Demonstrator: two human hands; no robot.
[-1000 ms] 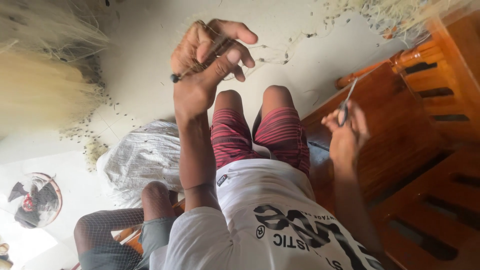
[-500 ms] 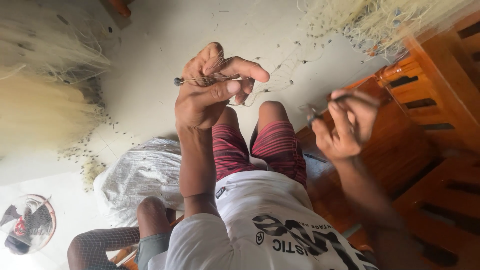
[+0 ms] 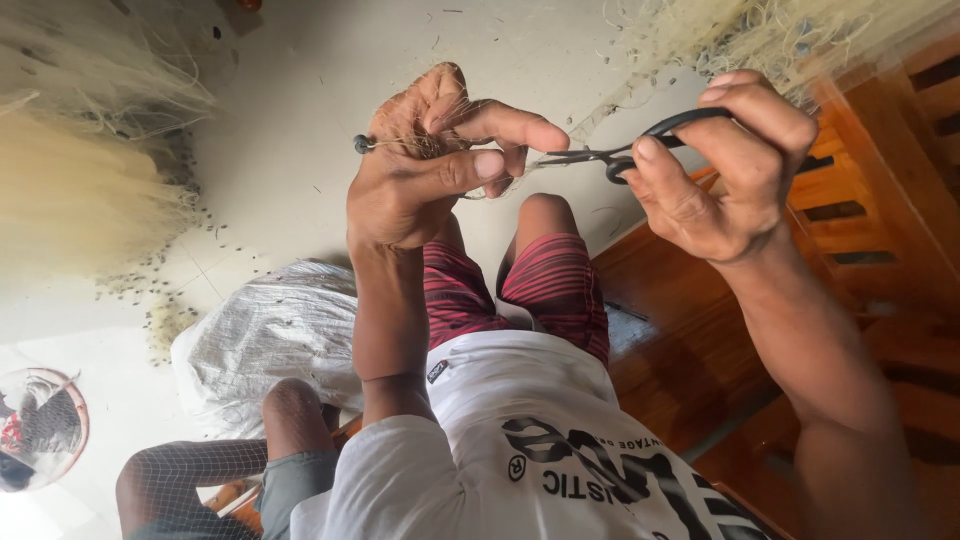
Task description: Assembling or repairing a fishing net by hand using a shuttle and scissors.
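My left hand (image 3: 430, 170) is raised in front of me, pinching a bunch of thin pale net strands (image 3: 425, 140) between thumb and fingers. A small dark bead (image 3: 362, 143) sticks out at its left side. My right hand (image 3: 725, 165) grips black scissors (image 3: 625, 152) by the loops. The blades point left, with the tips close to my left fingertips and the strands. Below the hands are my red striped shorts (image 3: 540, 280) and white printed shirt (image 3: 540, 440).
Heaps of pale fine net lie at the left (image 3: 70, 190) and top right (image 3: 790, 30). A white woven sack (image 3: 260, 340) sits beside another person's knee (image 3: 290, 410). A small fan (image 3: 35, 430) stands at the lower left, with brown wooden furniture (image 3: 880, 210) to the right.
My right hand has come up and left with the scissors, from beside the wooden furniture to my left hand. The left hand has regripped the strands.
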